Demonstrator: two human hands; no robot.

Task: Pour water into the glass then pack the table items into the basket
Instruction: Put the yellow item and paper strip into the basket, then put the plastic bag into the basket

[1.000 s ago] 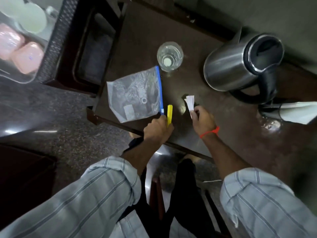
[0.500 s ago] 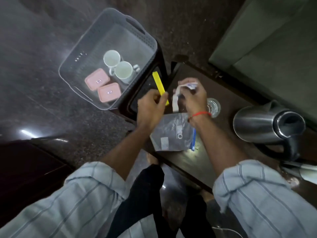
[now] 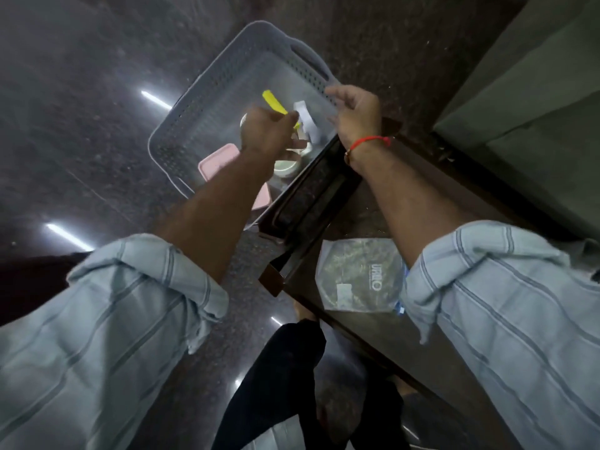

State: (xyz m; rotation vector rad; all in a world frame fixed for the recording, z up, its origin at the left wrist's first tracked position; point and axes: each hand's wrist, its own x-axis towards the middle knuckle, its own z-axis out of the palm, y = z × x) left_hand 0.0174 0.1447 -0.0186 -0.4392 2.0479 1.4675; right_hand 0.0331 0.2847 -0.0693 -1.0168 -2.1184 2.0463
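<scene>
A grey perforated basket [image 3: 194, 102] stands on the floor beside the dark table [image 3: 373, 326]. Both my hands are over it. My left hand [image 3: 268, 133] is closed on a yellow stick [image 3: 274, 103] that points up and left. My right hand [image 3: 355, 113] has its fingers spread, and a white paper strip [image 3: 306, 121] sits just left of them, apart from the fingers, above the basket's inside. Pink boxes [image 3: 216, 159] and white cups [image 3: 285, 165] lie in the basket, partly hidden by my left arm. A clear zip bag [image 3: 357, 274] lies on the table.
A dark stool or tray frame [image 3: 311, 196] sits between the basket and the table. A green-grey sofa [image 3: 526, 102] fills the upper right. My legs [image 3: 276, 384] are below, over the glossy stone floor.
Both hands have moved from above the table edge out over the basket. The right hand has opened and the white strip has left its fingers. The view has swung left, and kettle and glass are out of view.
</scene>
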